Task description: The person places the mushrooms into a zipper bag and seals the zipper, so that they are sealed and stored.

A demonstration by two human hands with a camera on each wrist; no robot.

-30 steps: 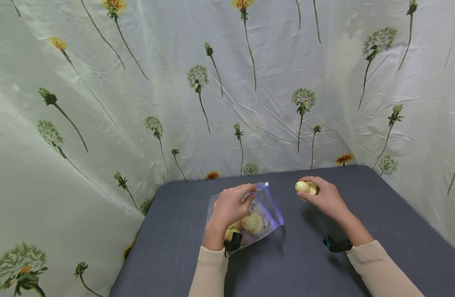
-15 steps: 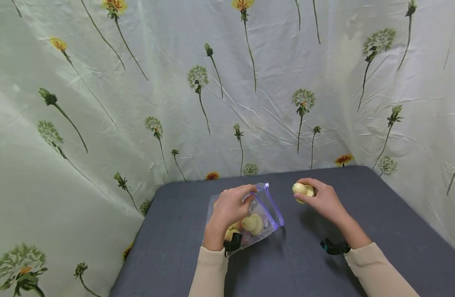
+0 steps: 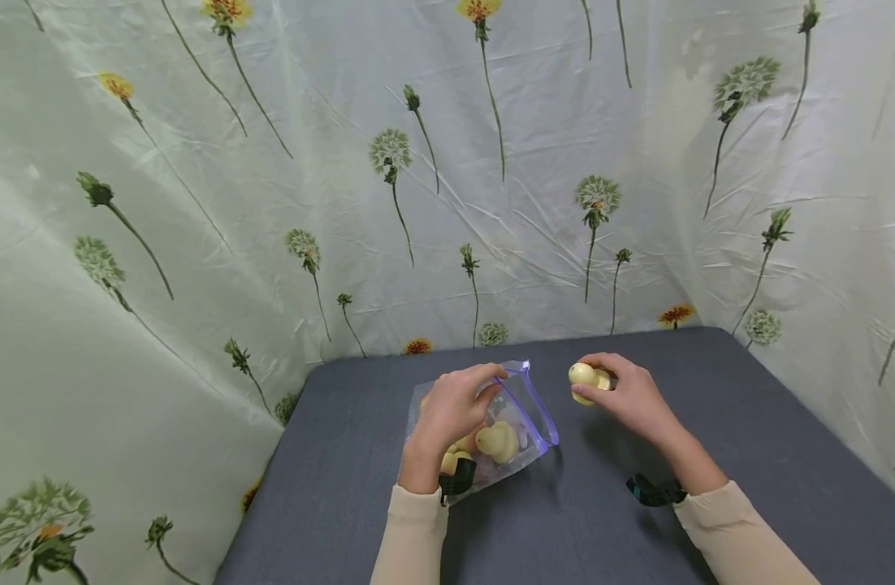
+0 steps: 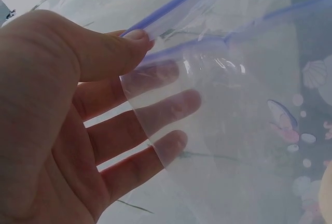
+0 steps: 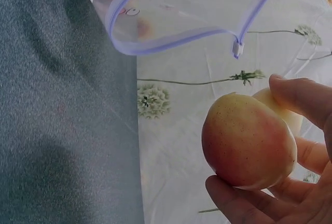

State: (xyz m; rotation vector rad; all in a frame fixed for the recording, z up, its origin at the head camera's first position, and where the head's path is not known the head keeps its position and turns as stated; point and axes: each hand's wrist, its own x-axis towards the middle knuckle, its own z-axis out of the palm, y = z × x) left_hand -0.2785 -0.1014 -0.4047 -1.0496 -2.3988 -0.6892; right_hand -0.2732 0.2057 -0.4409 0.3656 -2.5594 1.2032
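Note:
A clear zip bag (image 3: 553, 432) with a purple zip edge lies on its side, its mouth spread towards the right. My left hand (image 3: 451, 410) pinches the upper rim between thumb and index finger; in the left wrist view the other fingers (image 4: 148, 125) extend behind the clear film. Several yellowish apricots (image 3: 497, 441) are inside, partly hidden by that hand. Just right of the mouth, my right hand (image 3: 636, 398) holds two apricots together above the table. The right wrist view shows a red-blushed, speckled apricot (image 5: 249, 141) and a paler apricot (image 5: 288, 112) behind it.
Both hands work over a dark grey table (image 3: 345, 455). A white curtain (image 3: 309, 187) printed with dandelions hangs behind it and along the left side. A white slider (image 5: 237, 47) sits on the bag's zip. Black bands (image 3: 655, 490) circle the wrists.
My right hand has moved slightly left and down with the two apricots, closer to the bag's mouth. My left hand and the bag have stayed in place.

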